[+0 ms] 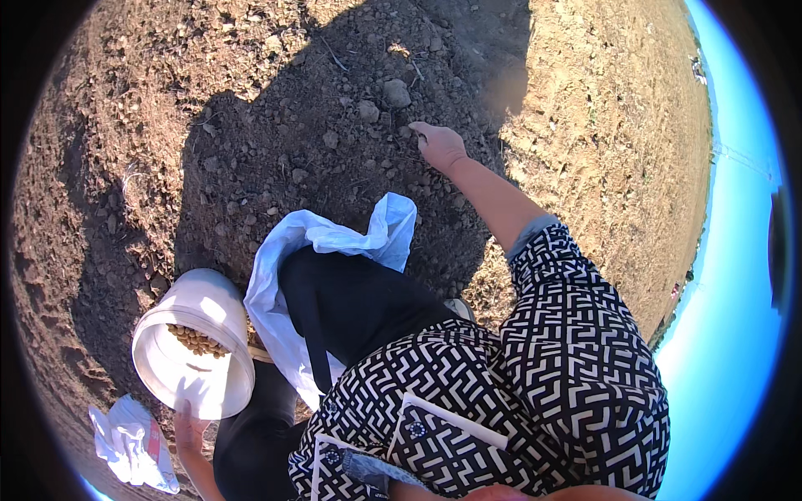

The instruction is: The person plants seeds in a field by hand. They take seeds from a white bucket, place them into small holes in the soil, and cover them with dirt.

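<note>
My left hand [190,432] grips the near rim of a white plastic bucket [216,300], with a finger over the edge. The bucket leans with its mouth towards me; small tan pieces, like nuts or pods, lie inside [196,341]. My right hand [440,145] is stretched out over the shaded, cloddy soil [282,144], its fingers bent and the fingertips close to the ground. Whether anything is between them cannot be told. A white woven plastic sack [279,250] lies around my bent leg in black trousers.
A crumpled white bag [135,444] with a red mark lies on the soil at lower left. Clods [396,93] and dry stalks [334,55] lie beyond my right hand. Part of a shoe [460,308] shows by my leg. Sunlit field [601,125] stretches to the right.
</note>
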Available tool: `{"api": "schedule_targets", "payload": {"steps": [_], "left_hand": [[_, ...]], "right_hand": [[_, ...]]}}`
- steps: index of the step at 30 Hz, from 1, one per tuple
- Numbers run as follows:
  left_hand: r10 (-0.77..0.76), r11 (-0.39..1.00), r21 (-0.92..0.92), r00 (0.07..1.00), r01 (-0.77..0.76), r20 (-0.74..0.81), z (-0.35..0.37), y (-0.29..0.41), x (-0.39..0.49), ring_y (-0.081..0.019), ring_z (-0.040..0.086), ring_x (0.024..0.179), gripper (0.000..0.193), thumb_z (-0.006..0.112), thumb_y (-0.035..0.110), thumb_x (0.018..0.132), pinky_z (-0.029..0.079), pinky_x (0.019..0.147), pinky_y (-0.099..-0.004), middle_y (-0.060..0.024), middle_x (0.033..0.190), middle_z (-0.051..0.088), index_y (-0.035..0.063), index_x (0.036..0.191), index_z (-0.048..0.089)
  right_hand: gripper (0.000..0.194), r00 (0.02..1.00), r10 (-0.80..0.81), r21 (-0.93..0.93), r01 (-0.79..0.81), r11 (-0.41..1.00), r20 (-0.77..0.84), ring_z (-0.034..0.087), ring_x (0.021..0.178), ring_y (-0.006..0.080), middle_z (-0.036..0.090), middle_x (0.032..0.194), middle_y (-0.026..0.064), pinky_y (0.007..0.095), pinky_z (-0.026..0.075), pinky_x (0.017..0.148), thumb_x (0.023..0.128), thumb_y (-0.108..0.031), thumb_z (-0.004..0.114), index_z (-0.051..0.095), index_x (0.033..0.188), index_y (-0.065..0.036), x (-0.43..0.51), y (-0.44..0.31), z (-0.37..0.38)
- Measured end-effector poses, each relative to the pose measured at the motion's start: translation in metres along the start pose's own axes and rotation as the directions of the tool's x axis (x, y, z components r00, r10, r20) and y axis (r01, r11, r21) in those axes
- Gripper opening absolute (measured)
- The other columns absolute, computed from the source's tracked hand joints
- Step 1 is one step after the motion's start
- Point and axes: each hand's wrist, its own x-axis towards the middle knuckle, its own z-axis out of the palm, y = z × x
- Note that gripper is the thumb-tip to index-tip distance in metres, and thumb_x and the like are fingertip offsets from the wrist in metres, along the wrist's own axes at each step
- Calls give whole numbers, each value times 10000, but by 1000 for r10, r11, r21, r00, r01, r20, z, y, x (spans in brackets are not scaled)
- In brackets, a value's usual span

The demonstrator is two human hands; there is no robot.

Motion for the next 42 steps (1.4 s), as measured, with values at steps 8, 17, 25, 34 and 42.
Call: {"api": "schedule_targets", "payload": {"steps": [8,17,25,34,42], "left_hand": [[133,991,1,963,-136,-233,9,1,18,-352,641,983,668,492,-16,738,556,805,-399,-223,1172,570,18,1388,339],[410,903,95,774,-419,-483,15,71,-9,-317,636,1009,646,449,9,753,571,836,-372,-250,1133,598,-20,1391,348],[530,754,-103,694,-648,-487,-32,149,45,-295,590,1113,559,550,9,797,531,948,-395,-214,1216,571,-36,1335,403],[409,771,-351,836,-531,-366,-17,271,215,-446,595,1044,474,489,-7,858,614,833,-404,-389,1196,446,-173,1219,231],[747,503,695,-146,-514,-649,36,300,212,-287,522,1172,683,634,243,814,429,989,-445,-189,1277,504,103,1413,336]], "right_hand": [[261,998,34,362,-13,932,-53,657,805,224,694,876,111,338,505,746,851,-278,622,712,997,-81,14,-14,-10],[273,846,-521,569,373,733,117,652,746,229,689,801,114,340,504,702,809,-324,677,715,944,-90,-10,-213,55],[346,822,-531,-90,556,827,205,655,722,328,664,725,131,456,478,671,824,-436,631,603,832,-91,-16,-271,94],[261,772,-544,417,399,817,329,604,590,234,669,758,133,351,458,519,869,-317,632,634,884,-56,0,-266,74],[273,663,-684,891,-452,-43,303,499,573,60,644,874,77,172,343,423,858,-299,660,648,905,-30,64,-264,22]]}}
